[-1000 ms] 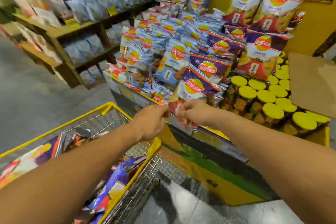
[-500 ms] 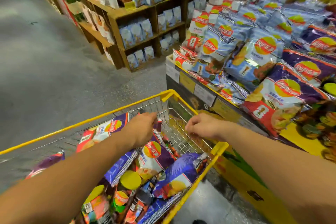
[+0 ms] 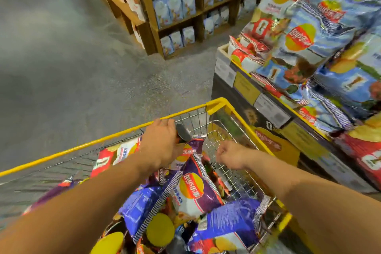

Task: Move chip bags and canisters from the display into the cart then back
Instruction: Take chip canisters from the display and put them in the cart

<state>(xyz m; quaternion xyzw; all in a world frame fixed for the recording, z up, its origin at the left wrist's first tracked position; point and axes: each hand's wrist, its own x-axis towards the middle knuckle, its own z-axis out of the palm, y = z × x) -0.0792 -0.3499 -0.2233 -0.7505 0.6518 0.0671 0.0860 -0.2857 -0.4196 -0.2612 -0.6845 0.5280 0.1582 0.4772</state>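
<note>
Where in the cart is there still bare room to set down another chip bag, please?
Bare wire mesh shows in the cart's front right corner, between the purple chip bag and the yellow rim, under the right hand. Elsewhere bags and yellow-lidded canisters crowd it.

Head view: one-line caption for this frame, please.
Both hands over the yellow-rimmed cart: left hand holding a purple chip bag, right hand curled beside it; stocked display at right.

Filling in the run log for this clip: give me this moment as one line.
phase: loading cart | left hand: holds purple chip bag over yellow cart | right hand: curled, empty, above cart | display: right of cart
</note>
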